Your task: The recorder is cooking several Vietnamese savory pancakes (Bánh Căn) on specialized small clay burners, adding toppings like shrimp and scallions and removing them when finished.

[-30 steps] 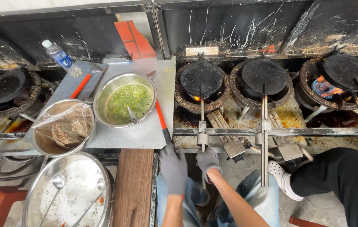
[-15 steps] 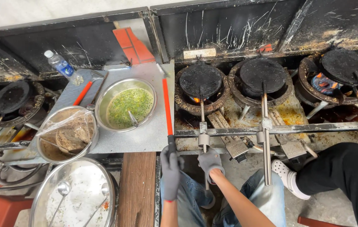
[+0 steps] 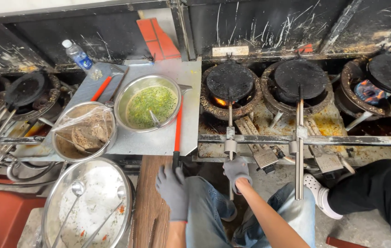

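We log the left hand (image 3: 173, 186), grey-gloved, at about 6 o'clock in the head view. Its fingers are curled around the dark lower end of a red-handled tool (image 3: 177, 131); we judge it a closed grasp, though the glove hides the fingertips.

The right hand (image 3: 237, 172), also gloved, sits just at 3 o'clock of the left. It is closed round the end of a thin metal handle (image 3: 230, 124) that runs up toward 12 o'clock to a round black hinged pan (image 3: 230, 81) over a lit burner — flame shows at the pan's lower left edge.

Key relation: both long things lie with their long axes nearly parallel, each pointing from hand toward 12 o'clock. The red-handled tool lies along the right edge of a grey metal tray (image 3: 159, 140), its far end reaching beside a steel bowl of green-flecked batter (image 3: 152, 105). That bowl lies at 11 o'clock from the left hand, the nearer of the two.

Outward: a plastic-covered bowl (image 3: 83, 133) with brownish contents at 10 o'clock; a large steel pan with ladles (image 3: 87, 206) at 8 o'clock; a water bottle (image 3: 80, 57) near the tray's far corner. At 1–2 o'clock stand two more black pans (image 3: 300, 80), (image 3: 390, 73) — the second handle (image 3: 298, 151) is unheld. Another person's dark-trousered leg (image 3: 374, 197) enters at 4 o'clock.
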